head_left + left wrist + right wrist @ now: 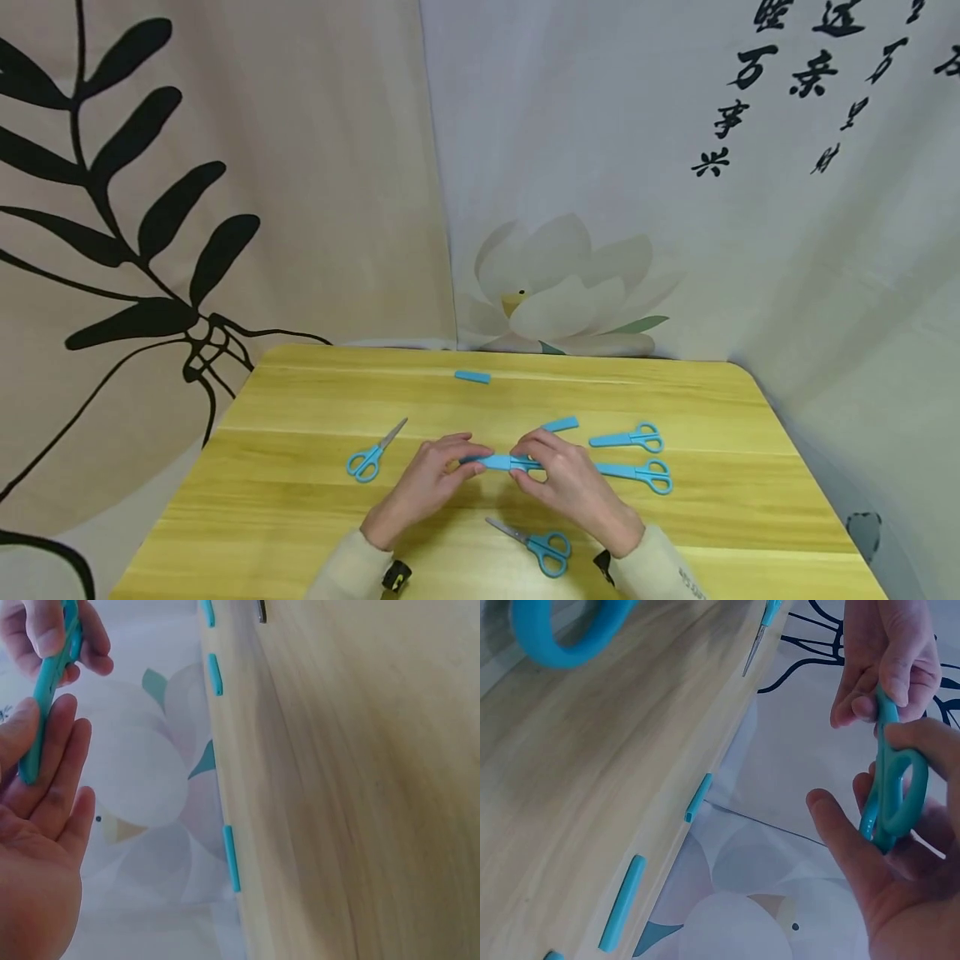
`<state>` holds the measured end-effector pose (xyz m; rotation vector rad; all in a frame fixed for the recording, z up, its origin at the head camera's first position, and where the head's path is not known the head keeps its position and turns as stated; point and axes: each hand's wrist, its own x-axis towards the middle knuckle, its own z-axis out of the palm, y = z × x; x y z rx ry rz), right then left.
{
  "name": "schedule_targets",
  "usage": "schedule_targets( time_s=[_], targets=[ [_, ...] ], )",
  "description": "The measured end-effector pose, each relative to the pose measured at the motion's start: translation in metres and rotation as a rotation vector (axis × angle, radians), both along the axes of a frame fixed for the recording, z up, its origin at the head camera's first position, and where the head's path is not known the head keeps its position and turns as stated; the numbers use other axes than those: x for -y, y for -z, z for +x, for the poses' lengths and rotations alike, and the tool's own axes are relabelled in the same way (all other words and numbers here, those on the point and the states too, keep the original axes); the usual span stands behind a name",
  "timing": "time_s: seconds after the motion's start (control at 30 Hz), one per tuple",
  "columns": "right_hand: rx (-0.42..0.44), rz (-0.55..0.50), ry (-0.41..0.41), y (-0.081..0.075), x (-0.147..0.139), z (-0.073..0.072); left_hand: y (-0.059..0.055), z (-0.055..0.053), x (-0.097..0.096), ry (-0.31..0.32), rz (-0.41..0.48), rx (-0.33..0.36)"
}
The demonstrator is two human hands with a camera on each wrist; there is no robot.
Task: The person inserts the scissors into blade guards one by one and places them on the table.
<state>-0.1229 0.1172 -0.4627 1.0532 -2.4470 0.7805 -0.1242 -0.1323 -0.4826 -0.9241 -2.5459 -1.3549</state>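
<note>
Both hands hold one pair of blue-handled scissors (889, 772), its blades covered by a blue sheath (497, 462), above the middle of the table. My left hand (435, 475) pinches the sheath end between thumb and fingers. Around the handle end, the fingers of my right hand (558, 467) grip, with the finger loops showing in the right wrist view. Left of the hands lies a pair of bare-bladed scissors (375, 452). Another bare-bladed pair (534, 542) lies in front, between the forearms.
Two sheathed scissors, an upper pair (611, 440) and a lower pair (618, 471), lie to the right on the wooden table (300, 533). One loose blue sheath (472, 377) is near the back edge; another sheath (562, 424) lies just behind the right hand.
</note>
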Motion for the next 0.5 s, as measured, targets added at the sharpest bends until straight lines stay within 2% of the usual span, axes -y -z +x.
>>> schedule_targets(
  time_s=[0.27,0.5],
  targets=[
    [0.019,-0.006,-0.001,0.0048,0.0006,0.0003,0.0036,0.0021,-0.0035,-0.014,0.014,-0.009],
    [0.065,-0.067,-0.008,0.0079,0.0005,0.0013,0.0043,0.0029,-0.0073,-0.047,0.014,-0.025]
  ],
)
